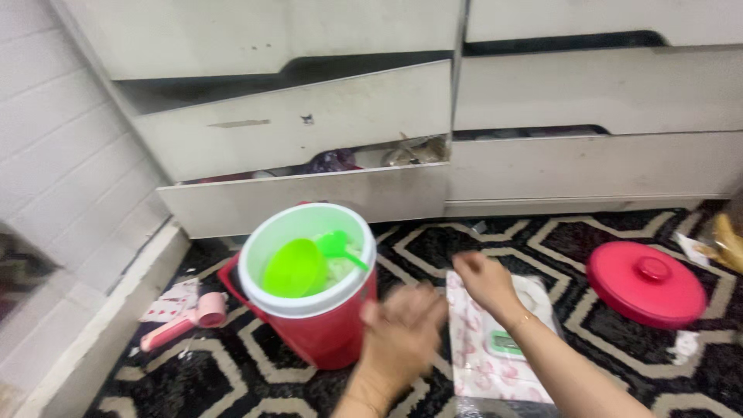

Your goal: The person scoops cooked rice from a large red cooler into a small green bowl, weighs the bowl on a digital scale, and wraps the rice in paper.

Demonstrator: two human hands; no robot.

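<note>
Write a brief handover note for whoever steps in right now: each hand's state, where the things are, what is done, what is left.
Left hand: blurred, empty as far as shows, beside the red bucket.
Right hand: fingers pinched over the wipes pack; grip unclear.
Bucket stands open on the rug, green scoop inside.
Done: red lid is off, lying to the right.
Left: lid not back on; pack lies flat on the rug.
</note>
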